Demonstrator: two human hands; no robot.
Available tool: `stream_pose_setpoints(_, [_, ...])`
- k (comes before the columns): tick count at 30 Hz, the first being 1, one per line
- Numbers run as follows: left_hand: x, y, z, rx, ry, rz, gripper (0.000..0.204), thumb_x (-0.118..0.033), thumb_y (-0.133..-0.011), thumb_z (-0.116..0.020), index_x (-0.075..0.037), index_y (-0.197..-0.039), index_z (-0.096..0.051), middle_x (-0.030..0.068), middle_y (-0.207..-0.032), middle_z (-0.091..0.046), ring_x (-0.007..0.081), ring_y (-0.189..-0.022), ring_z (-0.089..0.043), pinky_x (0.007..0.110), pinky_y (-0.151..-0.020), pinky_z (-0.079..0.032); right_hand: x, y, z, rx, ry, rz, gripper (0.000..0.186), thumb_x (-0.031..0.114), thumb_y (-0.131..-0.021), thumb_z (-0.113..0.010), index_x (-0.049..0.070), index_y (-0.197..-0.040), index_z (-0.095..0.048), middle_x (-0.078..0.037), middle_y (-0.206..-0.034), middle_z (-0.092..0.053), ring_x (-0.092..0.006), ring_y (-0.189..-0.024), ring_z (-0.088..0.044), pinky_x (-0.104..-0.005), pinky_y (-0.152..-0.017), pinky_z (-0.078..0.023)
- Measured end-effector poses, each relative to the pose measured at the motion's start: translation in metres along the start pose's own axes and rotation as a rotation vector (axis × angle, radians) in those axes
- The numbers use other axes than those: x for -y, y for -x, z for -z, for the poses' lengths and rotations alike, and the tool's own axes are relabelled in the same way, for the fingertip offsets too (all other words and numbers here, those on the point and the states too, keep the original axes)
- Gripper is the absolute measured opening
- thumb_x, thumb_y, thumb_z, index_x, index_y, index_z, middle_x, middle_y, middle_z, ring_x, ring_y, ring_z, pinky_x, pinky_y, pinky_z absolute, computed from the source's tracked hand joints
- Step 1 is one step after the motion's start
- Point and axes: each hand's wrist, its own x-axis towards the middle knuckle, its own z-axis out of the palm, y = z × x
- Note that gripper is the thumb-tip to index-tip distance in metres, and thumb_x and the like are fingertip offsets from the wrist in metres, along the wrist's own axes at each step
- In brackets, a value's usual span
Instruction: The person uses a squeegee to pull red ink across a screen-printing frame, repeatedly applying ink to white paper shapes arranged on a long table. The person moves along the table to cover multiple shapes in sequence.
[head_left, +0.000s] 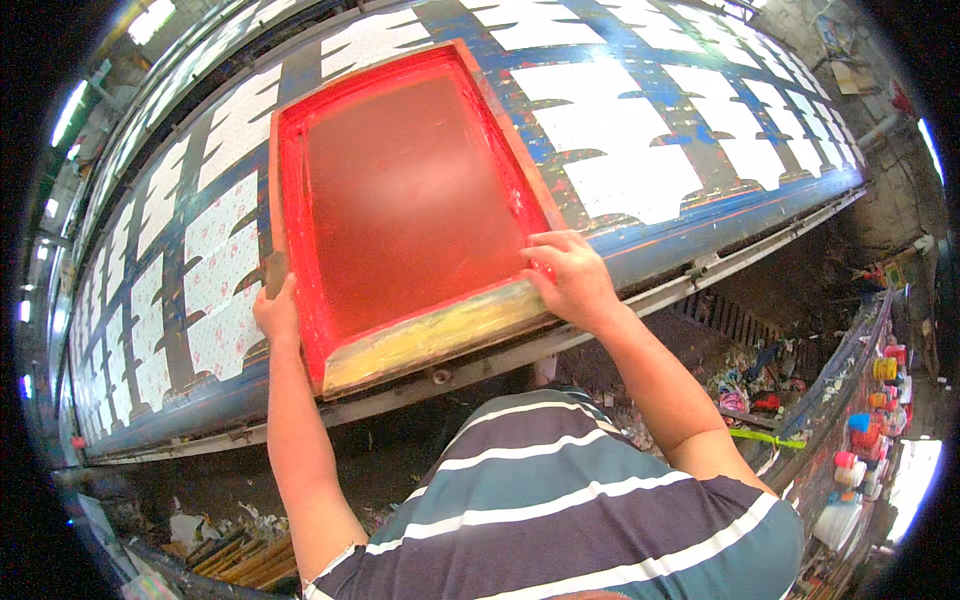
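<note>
Wearing a short-sleeved shirt [560, 500] in broad horizontal stripes, dark purple-grey alternating with teal, separated by thin white lines. Forearms bare, as are left hand [277, 312] and right hand [570, 277]. No rings or watch discernible, though fisheye blur limits certainty.
</note>
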Motion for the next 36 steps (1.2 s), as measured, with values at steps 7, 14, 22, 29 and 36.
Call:
stream_pose_setpoints(7, [0.001, -0.001, -0.002, 0.002, 0.037, 0.044, 0.033, -0.031, -0.098, -0.088, 0.000, -0.110, -0.084, 0.0071, -0.096, -0.083, 0.0185, -0.085, -0.073, 0.039, -0.083, -0.057, -0.065, 0.005, 0.010, 0.093, 0.006, -0.349, 0.059, 0.018, -0.085, -0.093, 0.005, -0.139, -0.074, -0.022, -0.135, -0.076, -0.0424, -0.124, -0.073, -0.0506, -0.108, -0.059])
stream_pose_setpoints(14, [-0.009, 0.003, 0.002, -0.003, -0.070, 0.018, 0.029, -0.027, -0.100, -0.087, 0.000, -0.109, -0.083, 0.0047, -0.093, -0.079, 0.0173, -0.082, -0.069, 0.040, -0.079, -0.056, -0.070, -0.008, -0.001, 0.104, -0.057, -0.355, 0.067, 0.011, -0.082, -0.089, 0.013, -0.146, -0.070, -0.017, -0.113, -0.071, -0.0411, -0.110, -0.072, -0.0515, -0.096, -0.061])
stream_pose_setpoints(22, [0.012, -0.005, 0.004, 0.066, 0.075, 0.083, 0.024, -0.021, -0.103, -0.084, 0.001, -0.114, -0.081, 0.0031, -0.100, -0.079, 0.0176, -0.085, -0.069, 0.037, -0.081, -0.055, -0.058, -0.019, 0.005, 0.050, -0.109, -0.374, 0.035, 0.003, -0.081, -0.080, 0.011, -0.115, -0.081, -0.014, -0.104, -0.071, -0.0394, -0.105, -0.072, -0.0507, -0.093, -0.061])
stream_pose_setpoints(29, [-0.004, -0.011, 0.008, 0.102, 0.277, 0.252, 0.025, -0.018, -0.105, -0.083, 0.000, -0.122, -0.080, 0.0060, -0.107, -0.080, 0.0173, -0.088, -0.073, 0.036, -0.081, -0.059, -0.049, -0.031, 0.029, -0.115, -0.128, -0.185, 0.032, 0.005, -0.078, -0.082, 0.012, -0.109, -0.079, -0.013, -0.103, -0.071, -0.0386, -0.102, -0.073, -0.0501, -0.090, -0.061])
stream_pose_setpoints(36, [-0.079, 0.016, -0.032, 0.182, 0.365, 0.186, 0.028, -0.010, -0.106, -0.079, 0.003, -0.130, -0.077, 0.0112, -0.120, -0.082, 0.0222, -0.101, -0.079, 0.038, -0.092, -0.064, -0.107, -0.049, 0.091, -0.140, -0.037, -0.188, 0.031, 0.001, -0.077, -0.082, 0.012, -0.105, -0.082, -0.010, -0.095, -0.072, -0.0348, -0.090, -0.072, -0.0475, -0.081, -0.061])
